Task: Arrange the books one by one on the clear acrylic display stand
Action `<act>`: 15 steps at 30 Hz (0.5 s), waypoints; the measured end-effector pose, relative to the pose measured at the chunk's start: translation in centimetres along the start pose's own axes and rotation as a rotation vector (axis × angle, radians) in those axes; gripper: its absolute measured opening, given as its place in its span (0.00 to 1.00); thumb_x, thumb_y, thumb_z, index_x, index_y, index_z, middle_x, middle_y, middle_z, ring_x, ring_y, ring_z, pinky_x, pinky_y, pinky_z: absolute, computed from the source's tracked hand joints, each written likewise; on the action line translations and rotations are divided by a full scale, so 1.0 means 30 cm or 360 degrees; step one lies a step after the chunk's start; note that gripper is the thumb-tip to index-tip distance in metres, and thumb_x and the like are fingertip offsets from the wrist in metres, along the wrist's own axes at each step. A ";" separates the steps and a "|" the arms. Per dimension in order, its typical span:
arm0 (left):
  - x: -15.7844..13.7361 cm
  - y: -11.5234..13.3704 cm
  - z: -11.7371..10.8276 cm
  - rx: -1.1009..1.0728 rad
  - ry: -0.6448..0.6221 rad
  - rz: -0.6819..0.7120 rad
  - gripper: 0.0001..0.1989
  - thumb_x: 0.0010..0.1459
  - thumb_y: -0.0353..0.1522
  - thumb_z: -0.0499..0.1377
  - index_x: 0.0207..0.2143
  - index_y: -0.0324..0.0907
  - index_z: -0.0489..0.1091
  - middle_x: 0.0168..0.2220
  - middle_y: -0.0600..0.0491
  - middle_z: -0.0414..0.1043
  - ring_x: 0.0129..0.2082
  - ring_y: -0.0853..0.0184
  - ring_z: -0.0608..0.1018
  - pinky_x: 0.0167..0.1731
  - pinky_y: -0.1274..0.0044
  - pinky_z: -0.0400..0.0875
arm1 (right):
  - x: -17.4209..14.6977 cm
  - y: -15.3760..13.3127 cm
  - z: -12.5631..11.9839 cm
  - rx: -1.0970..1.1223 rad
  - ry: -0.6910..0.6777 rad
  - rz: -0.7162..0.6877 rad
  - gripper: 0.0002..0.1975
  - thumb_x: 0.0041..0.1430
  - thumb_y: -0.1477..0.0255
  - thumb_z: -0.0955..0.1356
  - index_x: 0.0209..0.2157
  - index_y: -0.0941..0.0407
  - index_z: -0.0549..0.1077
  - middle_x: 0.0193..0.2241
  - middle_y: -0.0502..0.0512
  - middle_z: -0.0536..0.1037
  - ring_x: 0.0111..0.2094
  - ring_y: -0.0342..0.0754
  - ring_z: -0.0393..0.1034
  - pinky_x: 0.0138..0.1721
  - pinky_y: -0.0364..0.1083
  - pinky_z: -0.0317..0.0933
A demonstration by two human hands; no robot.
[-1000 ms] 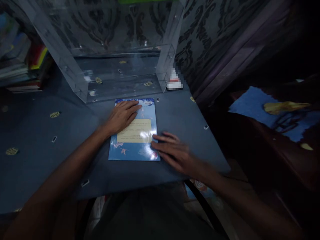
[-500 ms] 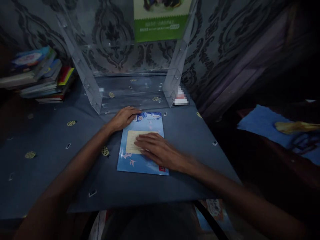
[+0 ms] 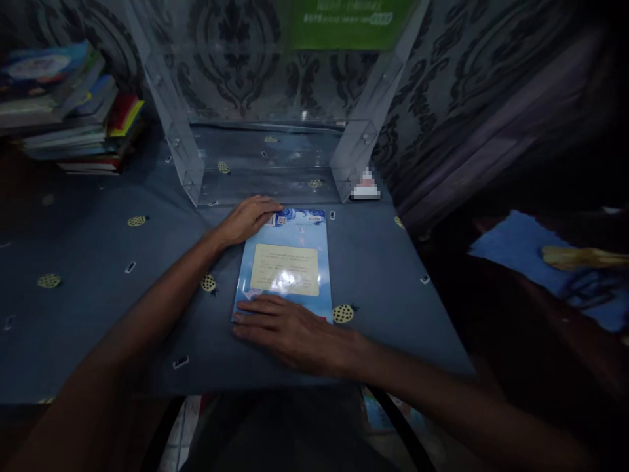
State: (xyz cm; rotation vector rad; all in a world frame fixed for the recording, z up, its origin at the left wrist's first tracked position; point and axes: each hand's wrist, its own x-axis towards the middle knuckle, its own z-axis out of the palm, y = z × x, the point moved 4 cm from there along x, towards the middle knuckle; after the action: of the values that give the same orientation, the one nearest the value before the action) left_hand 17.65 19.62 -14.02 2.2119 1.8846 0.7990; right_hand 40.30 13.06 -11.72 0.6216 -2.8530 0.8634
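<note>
A light blue book (image 3: 304, 233) lies flat on the table, a pale yellow text panel on its upward side catching a bright glare. My left hand (image 3: 249, 219) rests at the book's far left corner, fingers stretched across the edge. Over the near edge lies my right hand (image 3: 292, 331), palm down with the fingers extended to the left, covering the lower part of the book. Neither hand grips anything.
Behind the book stands a clear acrylic rack (image 3: 194, 174) with a green sheet (image 3: 344, 29) on it. A book stack (image 3: 73, 108) sits at the left. The dark patterned tablecloth (image 3: 113, 311) ends at the near edge. Blue cloth (image 3: 531, 262) lies off to the right.
My right hand has slid from the middle of the book toward its near edge, uncovering the yellow panel. My left hand stays at the far left corner. The view has shifted slightly.
</note>
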 end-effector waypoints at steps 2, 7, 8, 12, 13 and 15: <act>-0.002 0.003 0.000 0.0016 0.0019 0.0008 0.18 0.70 0.32 0.49 0.56 0.41 0.74 0.55 0.46 0.78 0.55 0.61 0.77 0.58 0.63 0.69 | -0.015 -0.005 0.002 0.0017 -0.0043 0.0004 0.22 0.68 0.80 0.62 0.62 0.60 0.68 0.64 0.61 0.71 0.69 0.50 0.57 0.70 0.57 0.55; -0.005 0.014 0.000 0.0048 0.0072 0.0055 0.18 0.70 0.32 0.49 0.55 0.39 0.74 0.54 0.44 0.78 0.54 0.60 0.78 0.57 0.63 0.70 | -0.080 0.021 -0.042 0.0076 0.0089 0.0080 0.22 0.71 0.78 0.61 0.64 0.60 0.65 0.64 0.62 0.71 0.69 0.48 0.57 0.70 0.54 0.53; -0.006 0.016 0.001 0.0055 0.0079 0.0061 0.18 0.70 0.32 0.49 0.55 0.39 0.74 0.54 0.44 0.78 0.54 0.60 0.77 0.57 0.63 0.70 | -0.102 0.041 -0.057 0.0085 0.0164 0.0145 0.21 0.72 0.76 0.60 0.64 0.59 0.65 0.63 0.61 0.72 0.69 0.47 0.58 0.70 0.54 0.54; -0.010 0.024 0.003 0.0127 0.0090 0.0075 0.19 0.70 0.31 0.48 0.56 0.40 0.73 0.54 0.45 0.78 0.53 0.60 0.77 0.56 0.63 0.71 | -0.193 0.198 -0.125 0.0067 0.0452 0.0451 0.20 0.74 0.69 0.60 0.63 0.54 0.67 0.61 0.60 0.73 0.65 0.50 0.64 0.65 0.57 0.62; -0.012 0.028 0.002 0.0152 0.0088 0.0077 0.19 0.70 0.31 0.47 0.56 0.40 0.73 0.54 0.45 0.78 0.52 0.60 0.77 0.55 0.63 0.71 | -0.211 0.250 -0.147 0.0040 0.0537 0.0503 0.20 0.74 0.69 0.59 0.63 0.54 0.67 0.61 0.61 0.74 0.65 0.51 0.65 0.64 0.58 0.64; -0.014 0.040 -0.004 0.0217 0.0076 0.0070 0.20 0.70 0.30 0.47 0.57 0.40 0.73 0.53 0.45 0.77 0.51 0.60 0.77 0.54 0.64 0.72 | -0.236 0.360 -0.190 -0.0042 0.0685 0.0664 0.20 0.73 0.69 0.60 0.62 0.55 0.69 0.61 0.63 0.74 0.64 0.54 0.66 0.63 0.62 0.63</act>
State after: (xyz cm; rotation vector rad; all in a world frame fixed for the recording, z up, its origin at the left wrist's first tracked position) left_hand 18.60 18.94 -13.54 2.3418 1.9742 0.7581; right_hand 42.20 26.86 -13.94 -0.1637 -2.6137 0.8762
